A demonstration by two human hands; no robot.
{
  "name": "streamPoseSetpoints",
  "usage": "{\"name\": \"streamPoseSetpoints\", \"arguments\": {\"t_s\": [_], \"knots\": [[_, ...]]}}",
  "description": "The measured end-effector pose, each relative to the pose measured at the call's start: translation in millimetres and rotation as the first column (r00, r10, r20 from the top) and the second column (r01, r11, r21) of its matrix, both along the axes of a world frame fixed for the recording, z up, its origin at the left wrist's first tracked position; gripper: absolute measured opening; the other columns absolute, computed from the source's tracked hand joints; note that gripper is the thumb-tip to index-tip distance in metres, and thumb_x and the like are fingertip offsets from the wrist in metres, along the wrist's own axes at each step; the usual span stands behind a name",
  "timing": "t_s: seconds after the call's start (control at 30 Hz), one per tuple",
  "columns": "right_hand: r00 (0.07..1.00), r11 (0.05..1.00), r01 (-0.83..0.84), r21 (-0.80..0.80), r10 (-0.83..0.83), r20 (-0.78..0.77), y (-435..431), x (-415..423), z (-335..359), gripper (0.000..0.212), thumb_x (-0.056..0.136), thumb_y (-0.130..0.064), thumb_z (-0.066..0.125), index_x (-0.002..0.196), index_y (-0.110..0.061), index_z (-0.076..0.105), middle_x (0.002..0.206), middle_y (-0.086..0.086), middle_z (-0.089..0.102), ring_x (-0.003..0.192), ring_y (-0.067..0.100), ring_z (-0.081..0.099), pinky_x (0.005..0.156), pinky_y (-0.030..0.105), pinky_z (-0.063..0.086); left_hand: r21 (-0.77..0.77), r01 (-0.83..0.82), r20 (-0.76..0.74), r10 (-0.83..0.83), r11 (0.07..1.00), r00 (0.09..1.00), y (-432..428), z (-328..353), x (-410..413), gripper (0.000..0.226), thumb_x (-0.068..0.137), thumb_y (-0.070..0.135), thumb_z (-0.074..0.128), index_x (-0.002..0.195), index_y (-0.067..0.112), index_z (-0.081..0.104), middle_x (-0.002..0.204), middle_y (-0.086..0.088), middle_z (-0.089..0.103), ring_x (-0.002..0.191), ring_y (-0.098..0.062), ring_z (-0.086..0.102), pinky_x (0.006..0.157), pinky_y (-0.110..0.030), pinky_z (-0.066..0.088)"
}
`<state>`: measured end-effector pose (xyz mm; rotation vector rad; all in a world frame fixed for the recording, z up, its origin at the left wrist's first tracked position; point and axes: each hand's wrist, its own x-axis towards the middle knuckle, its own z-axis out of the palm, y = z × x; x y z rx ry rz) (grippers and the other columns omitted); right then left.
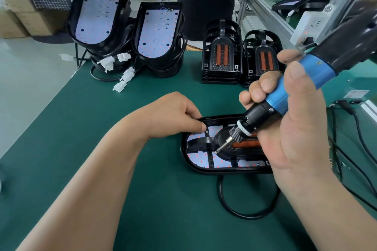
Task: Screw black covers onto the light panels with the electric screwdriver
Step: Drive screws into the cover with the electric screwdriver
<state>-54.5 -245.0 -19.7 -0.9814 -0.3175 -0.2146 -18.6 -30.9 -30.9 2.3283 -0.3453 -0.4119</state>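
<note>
A light panel (201, 161) in a black oval housing lies flat on the green mat, with a black cover (206, 142) laid over its white LED board. My right hand (293, 128) grips the blue and black electric screwdriver (279, 98), tilted down to the left, its bit tip resting on the cover near the middle. My left hand (173, 116) rests at the panel's far left edge, and its fingertips pinch a small screw (207, 131) standing on the cover.
Two stacks of uncovered light panels (157, 32) with white connectors stand at the back left. Two stacks of black covers (222, 57) stand at the back right. A person in black stands behind the table. Cables (350, 149) run along the right edge.
</note>
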Motion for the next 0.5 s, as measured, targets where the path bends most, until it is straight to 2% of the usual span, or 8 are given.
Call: {"name": "streamPoseSetpoints", "arguments": {"t_s": [0.1, 0.4, 0.5], "knots": [[1.0, 0.999, -0.018, -0.029, 0.018, 0.017, 3.1, -3.2, 1.4, 0.011, 0.106, -0.023, 0.049, 0.114, -0.021, 0.055, 0.078, 0.0, 0.049, 0.069, 0.017, 0.051, 0.078, 0.037, 0.05, -0.006, -0.008, 0.013, 0.008, 1.0, 1.0, -0.9, -1.3, 0.7, 0.025, 0.088, 0.027, 0.08, 0.08, 0.004, 0.074, 0.053, 0.006, 0.035, 0.057, -0.018, 0.03, 0.052, -0.029, 0.024], [0.999, 0.996, -0.043, -0.082, 0.046, 0.028, 7.2, -5.1, -2.5, 0.013, 0.105, -0.019, 0.048, 0.116, -0.016, 0.054, 0.076, 0.001, 0.051, 0.067, 0.019, 0.051, 0.075, 0.04, 0.05, -0.017, -0.021, 0.027, 0.022, 1.0, 0.999, -2.2, -2.0, 1.8, 0.021, 0.086, 0.025, 0.082, 0.074, 0.01, 0.074, 0.048, 0.011, 0.036, 0.05, -0.012, 0.031, 0.046, -0.022, 0.026], [0.998, 0.994, -0.059, -0.095, 0.061, 0.027, 8.2, -5.7, -2.9, 0.013, 0.104, -0.02, 0.054, 0.116, -0.016, 0.055, 0.076, 0.0, 0.052, 0.066, 0.02, 0.051, 0.076, 0.04, 0.05, -0.015, -0.017, 0.029, 0.017, 1.0, 0.999, -2.5, -1.9, 1.6, 0.02, 0.086, 0.024, 0.081, 0.073, 0.011, 0.074, 0.048, 0.011, 0.036, 0.05, -0.011, 0.031, 0.045, -0.021, 0.026]]}}
